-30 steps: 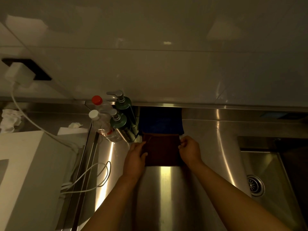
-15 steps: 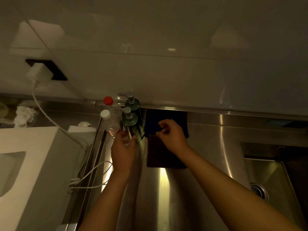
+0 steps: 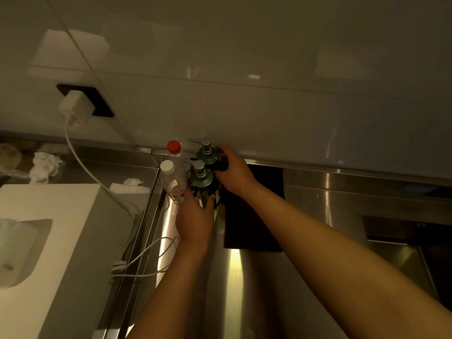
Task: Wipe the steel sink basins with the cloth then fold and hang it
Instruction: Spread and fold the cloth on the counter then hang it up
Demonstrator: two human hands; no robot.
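A dark, flat cloth (image 3: pixel 254 231) is laid on the brushed steel surface (image 3: pixel 244 289). Green round pump bottles are gripped: the nearer bottle (image 3: pixel 201 182) by the left hand (image 3: pixel 194 221), the farther bottle (image 3: pixel 207 154) by the right hand (image 3: pixel 232 172), fingers curled.

My dark maroon folded cloth (image 3: pixel 254 231) looks almost black against the brushed silver steel bench (image 3: pixel 244 289). At the bench's back edge stand two dark green pump bottles (image 3: pixel 201 178) with grey metal pump heads, and beside them two clear plastic bottles, one red-capped (image 3: pixel 174 146), one white-capped (image 3: pixel 167 166). The white charger plug (image 3: pixel 76 106) sits in a black wall socket (image 3: pixel 97 104) on pale glossy cream tiles (image 3: pixel 269 106)
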